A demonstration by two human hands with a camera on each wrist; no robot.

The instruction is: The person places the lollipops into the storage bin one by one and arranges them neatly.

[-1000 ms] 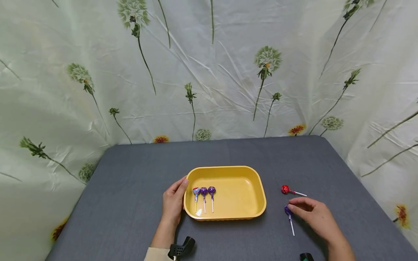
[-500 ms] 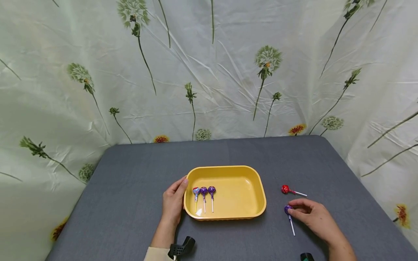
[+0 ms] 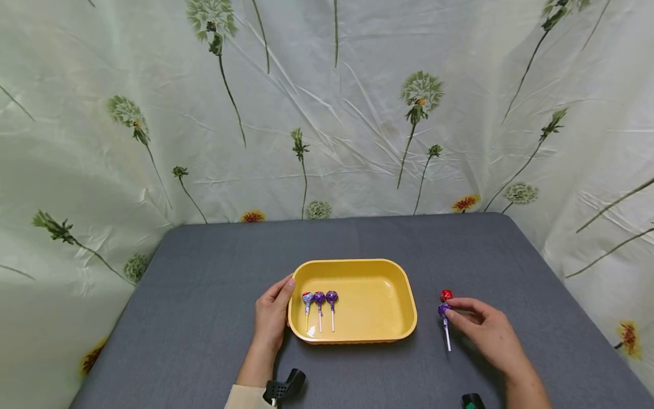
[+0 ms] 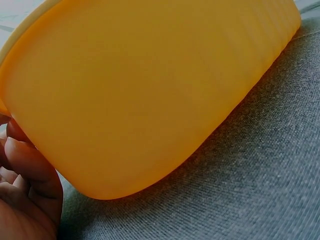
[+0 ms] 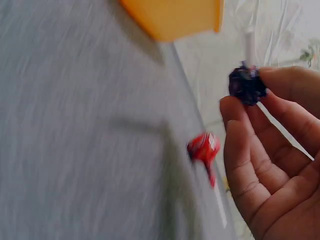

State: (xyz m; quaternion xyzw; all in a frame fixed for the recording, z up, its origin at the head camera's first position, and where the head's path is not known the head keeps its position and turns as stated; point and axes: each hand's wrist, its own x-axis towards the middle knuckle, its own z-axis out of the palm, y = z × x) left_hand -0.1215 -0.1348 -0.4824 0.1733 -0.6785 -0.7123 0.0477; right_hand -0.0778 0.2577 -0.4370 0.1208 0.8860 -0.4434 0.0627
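My right hand point(image 3: 487, 335) pinches a purple-wrapped lollipop point(image 3: 444, 310) by its candy head between thumb and fingertips, its white stick pointing toward me. The right wrist view shows this lollipop point(image 5: 247, 86) raised off the cloth. Just beyond it lies a red lollipop point(image 3: 447, 295), its stick covered by my fingers in the head view. My left hand point(image 3: 273, 312) grips the left end of a yellow tray point(image 3: 378, 326), thumb at the rim. Inside, on the left, a blue-and-red lollipop point(image 3: 307, 297) and two purple lollipops point(image 3: 325, 297) lie in a row, sticks toward me.
A grey cloth point(image 3: 214, 284) covers the table. Behind it hangs a white curtain point(image 3: 352, 113) printed with dandelions. Each wrist bears a black camera mount; the left one point(image 3: 284, 386) stands near the tray's front.
My right hand has taken hold of the purple lollipop and lifted it, moving it slightly left and away from me, close to the red one. The left hand and tray stay put.
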